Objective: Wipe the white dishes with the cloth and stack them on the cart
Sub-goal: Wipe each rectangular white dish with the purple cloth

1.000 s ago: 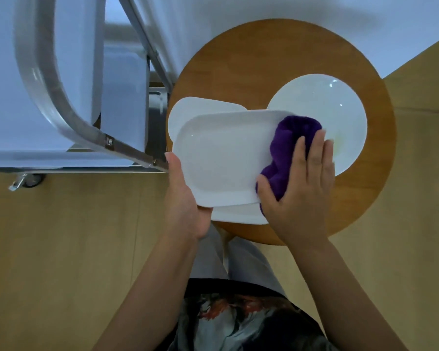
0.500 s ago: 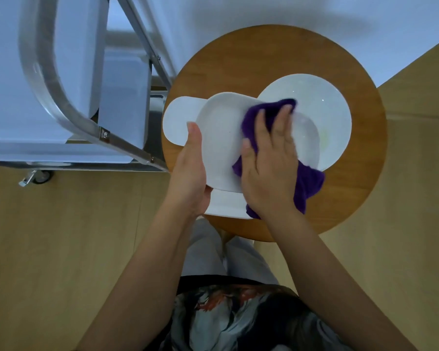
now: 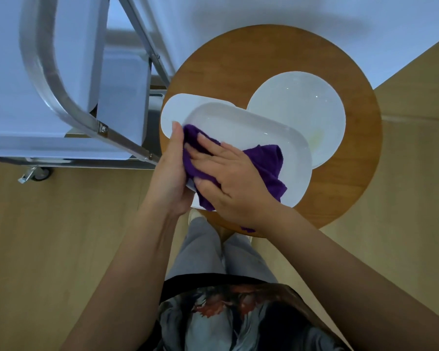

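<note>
A white rectangular dish [image 3: 251, 127] is held above a round wooden table [image 3: 276, 54]. My left hand [image 3: 170, 171] grips its near left edge, thumb on top. My right hand [image 3: 228, 178] lies flat on a purple cloth [image 3: 266, 160] and presses it onto the dish's left part, fingers pointing left. Under the held dish a second white rectangular dish [image 3: 173, 112] lies on the table, mostly hidden. A white round plate [image 3: 299, 105] sits behind and to the right, with a faint yellowish smear near its front.
A metal cart [image 3: 48, 84] with a curved handle and pale blue shelves stands left of the table, one caster [image 3: 39, 173] showing. Wooden floor surrounds everything. My legs stand right against the table's near edge.
My right hand slid the cloth from the dish's right end across to its left end. The dish turned in my left hand, and the view shifted slightly.
</note>
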Available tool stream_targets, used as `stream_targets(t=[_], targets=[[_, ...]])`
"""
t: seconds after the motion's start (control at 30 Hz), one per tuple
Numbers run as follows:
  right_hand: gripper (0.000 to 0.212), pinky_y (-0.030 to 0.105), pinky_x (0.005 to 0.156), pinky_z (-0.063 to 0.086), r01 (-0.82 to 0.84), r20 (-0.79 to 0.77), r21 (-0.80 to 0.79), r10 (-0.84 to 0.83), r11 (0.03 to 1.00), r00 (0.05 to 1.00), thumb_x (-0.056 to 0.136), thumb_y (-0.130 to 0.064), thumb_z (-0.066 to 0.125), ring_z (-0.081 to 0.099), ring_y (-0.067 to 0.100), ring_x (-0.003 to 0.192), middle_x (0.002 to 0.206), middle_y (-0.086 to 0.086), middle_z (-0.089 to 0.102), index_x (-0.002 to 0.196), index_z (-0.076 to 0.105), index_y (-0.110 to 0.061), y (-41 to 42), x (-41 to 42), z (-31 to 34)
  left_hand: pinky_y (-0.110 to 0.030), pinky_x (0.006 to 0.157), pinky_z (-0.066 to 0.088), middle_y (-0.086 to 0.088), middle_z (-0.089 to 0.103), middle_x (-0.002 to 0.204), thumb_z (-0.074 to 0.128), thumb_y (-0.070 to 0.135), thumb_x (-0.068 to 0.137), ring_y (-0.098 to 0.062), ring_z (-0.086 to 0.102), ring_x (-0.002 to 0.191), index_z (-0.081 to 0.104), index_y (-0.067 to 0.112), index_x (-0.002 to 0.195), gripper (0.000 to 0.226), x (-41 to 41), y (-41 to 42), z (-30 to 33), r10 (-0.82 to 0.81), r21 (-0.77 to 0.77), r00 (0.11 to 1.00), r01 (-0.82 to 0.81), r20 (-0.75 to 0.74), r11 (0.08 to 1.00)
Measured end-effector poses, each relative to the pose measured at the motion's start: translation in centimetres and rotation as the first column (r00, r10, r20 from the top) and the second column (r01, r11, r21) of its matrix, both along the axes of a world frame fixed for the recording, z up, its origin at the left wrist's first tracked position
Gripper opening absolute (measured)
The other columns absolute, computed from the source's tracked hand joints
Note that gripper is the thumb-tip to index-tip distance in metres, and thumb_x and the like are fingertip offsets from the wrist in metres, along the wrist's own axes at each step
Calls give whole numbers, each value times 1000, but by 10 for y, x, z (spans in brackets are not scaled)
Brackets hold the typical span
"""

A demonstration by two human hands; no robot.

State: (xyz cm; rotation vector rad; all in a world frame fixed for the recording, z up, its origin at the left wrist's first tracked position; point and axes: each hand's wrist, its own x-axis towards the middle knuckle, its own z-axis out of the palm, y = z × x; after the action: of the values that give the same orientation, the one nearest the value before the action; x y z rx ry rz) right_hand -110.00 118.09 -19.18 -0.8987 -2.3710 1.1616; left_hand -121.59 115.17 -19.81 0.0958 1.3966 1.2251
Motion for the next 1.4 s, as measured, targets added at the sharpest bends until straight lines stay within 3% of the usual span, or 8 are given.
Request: stream_targets(t=[0.5, 0.6, 0.67, 0.77, 0.87, 1.03, 1.13, 1.4], targets=[[39, 40, 60, 46, 180, 0, -196, -184, 964, 983, 74, -21, 43, 60, 26, 59, 55, 13, 62, 60, 65, 8, -2, 74, -8, -46, 86, 56, -7, 66, 120, 41, 64, 71, -27, 65, 107, 53, 23, 130, 73, -14, -3, -1, -134, -66, 988, 130, -74, 989], [23, 17, 49, 40, 602, -267, -381, -707, 702, 655, 79, -9, 42, 51, 1, 50, 50, -13, 53, 60, 57, -13, 1, 67, 12, -41, 78, 58, -4, 68, 117, 41, 69, 66, -26, 65, 107, 54, 26, 129, 77, -18, 1, 2, -180, -106, 975, 167, -132, 980], [16, 10, 63, 41, 591, -351, -464, -749, 660, 561, 85, -20, 42, 55, -5, 68, 72, -21, 59, 84, 57, -27, 5, 46, 23, -35, 74, 58, -2, 69, 115, 35, 76, 67, -23, 66, 106, 54, 30, 128, 79, -14, 5, 6, -266, -78, 956, 258, -122, 963], [48, 31, 113, 21, 231, -114, -212, -259, 949, 959, 91, -24, 37, 21, 11, 138, 147, 9, 38, 138, 40, -14, 9, 15, 25, -29, 83, 55, -3, 69, 117, 20, 76, 81, -19, 64, 111, 56, 29, 125, 74, -5, 9, 11, -397, 55, 908, 406, -132, 912], [66, 35, 117, -6, -123, 287, 49, 104, 991, 952, 94, -32, 39, -17, 16, 142, 158, 10, -3, 150, 10, -11, 24, 12, 12, -32, 89, 54, -4, 66, 122, 26, 73, 78, -17, 61, 115, 51, 28, 131, 74, -7, 4, 14, -426, 108, 887, 448, -178, 887], [74, 36, 113, 9, -347, 403, 310, 208, 885, 891, 75, -66, 57, 46, 23, 116, 123, 5, 54, 132, 46, -20, 66, 12, 15, -31, 84, 54, -12, 71, 103, 42, 63, 77, -25, 66, 99, 65, 9, 107, 66, -15, 0, 23, -548, 24, 784, 579, -291, 815], [62, 14, 87, 36, -278, 368, 179, 198, 944, 909, 66, -73, 54, 52, 10, 75, 82, -10, 57, 99, 56, -20, 83, 10, 21, -30, 78, 55, -10, 72, 92, 43, 55, 78, -21, 67, 88, 65, 6, 100, 58, -16, -2, 27, -556, 14, 764, 592, -328, 806], [40, 21, 61, 45, 260, 178, -183, -228, 948, 957, 68, -60, 69, 56, 6, 70, 75, -13, 58, 85, 55, -27, 80, 34, -1, -28, 63, 59, 4, 74, 82, 43, 29, 99, -14, 71, 78, 63, 20, 96, 23, -26, -4, 20, -118, 130, 927, 173, -355, 976]])
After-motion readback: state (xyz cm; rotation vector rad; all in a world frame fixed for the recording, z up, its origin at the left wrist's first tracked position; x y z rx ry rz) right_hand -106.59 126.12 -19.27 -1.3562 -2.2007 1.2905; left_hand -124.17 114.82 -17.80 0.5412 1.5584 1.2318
